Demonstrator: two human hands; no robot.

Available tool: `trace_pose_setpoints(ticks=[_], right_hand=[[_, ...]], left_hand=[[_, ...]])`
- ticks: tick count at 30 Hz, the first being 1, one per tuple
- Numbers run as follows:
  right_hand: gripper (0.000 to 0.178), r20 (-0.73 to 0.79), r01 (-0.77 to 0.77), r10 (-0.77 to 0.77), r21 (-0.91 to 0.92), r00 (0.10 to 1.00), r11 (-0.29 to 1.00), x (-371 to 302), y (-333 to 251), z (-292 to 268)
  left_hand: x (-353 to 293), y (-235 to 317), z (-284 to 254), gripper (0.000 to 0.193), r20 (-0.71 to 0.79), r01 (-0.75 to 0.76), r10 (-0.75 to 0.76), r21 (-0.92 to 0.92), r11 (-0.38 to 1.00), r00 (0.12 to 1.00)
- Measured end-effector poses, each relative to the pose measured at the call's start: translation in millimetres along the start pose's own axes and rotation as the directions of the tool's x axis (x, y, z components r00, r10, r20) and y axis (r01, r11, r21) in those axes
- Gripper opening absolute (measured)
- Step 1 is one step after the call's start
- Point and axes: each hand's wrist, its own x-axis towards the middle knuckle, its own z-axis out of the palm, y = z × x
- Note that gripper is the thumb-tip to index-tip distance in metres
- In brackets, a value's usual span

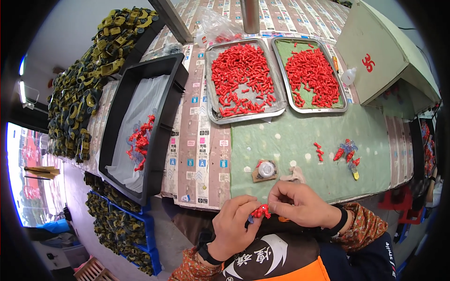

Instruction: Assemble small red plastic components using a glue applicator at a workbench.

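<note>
- Red toy figure (260, 211), glossy moulded plastic with knobbly limbs, sits at five o'clock, held over the table's near edge; a bluish piece shows at its underside.
- Left hand (236, 224), nearer six o'clock: thumb and fingers pinch the figure from its left side.
- Right hand (300, 203), four o'clock: fingers curled, thumb and forefinger pressed together at the figure's right edge; I cannot tell whether a small part lies between them.
- Green mat (262, 147), flat and pale-spotted, spreads from the centre toward three o'clock, bearing small red pieces (318, 152) and a cluster of red and clear-blue toys (347, 149).
- Round pale disc (266, 169) at four o'clock, on a squarish brown base just beyond the hands.
- Two shiny metal trays with rounded corners, both heaped with stubby red plastic parts: grey-lined tray (248, 117) between twelve and one o'clock, green-lined tray (323, 110) nearer two.
- Black plastic bin (162, 126), nine o'clock, deep and rectangular, lined with a thin, wrinkled whitish sheet (140, 103).
- Olive-yellow toy vehicles (93, 84), chunky and dark-wheeled, piled at ten o'clock.
</note>
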Motion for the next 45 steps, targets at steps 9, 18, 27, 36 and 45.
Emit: trace_pose_setpoints(ticks=[9, 18, 27, 36, 45], right_hand=[[0.011, -0.163, 0.219, -0.408, -0.639, 0.898, 0.738, 51, -51, -49], [0.005, -0.151, 0.083, -0.592, -0.934, 0.792, 0.348, 154, -71, -129], [0.003, 0.01, 0.113, -0.565, -0.983, 0.825, 0.146, 205, -67, -135], [0.005, -0.123, -0.04, -0.482, -0.983, 0.868, 0.178, 220, -59, -127], [0.005, -0.211, -0.07, -0.474, -0.952, 0.855, 0.297, 223, -57, -127]], left_hand=[[-9, -23, -2, 0.024, 0.058, 0.269, -0.267, -0.364, 0.892, 0.962], [-2, -32, -6, 0.021, 0.277, 0.548, -0.596, -0.765, 0.338, 0.754], [2, -46, -14, 0.026, 0.307, 0.563, -0.631, -0.786, 0.253, 0.713], [4, -54, -15, 0.029, 0.333, 0.58, -0.638, -0.784, 0.222, 0.694], [1, -57, -15, 0.029, 0.322, 0.589, -0.651, -0.772, 0.239, 0.687]])
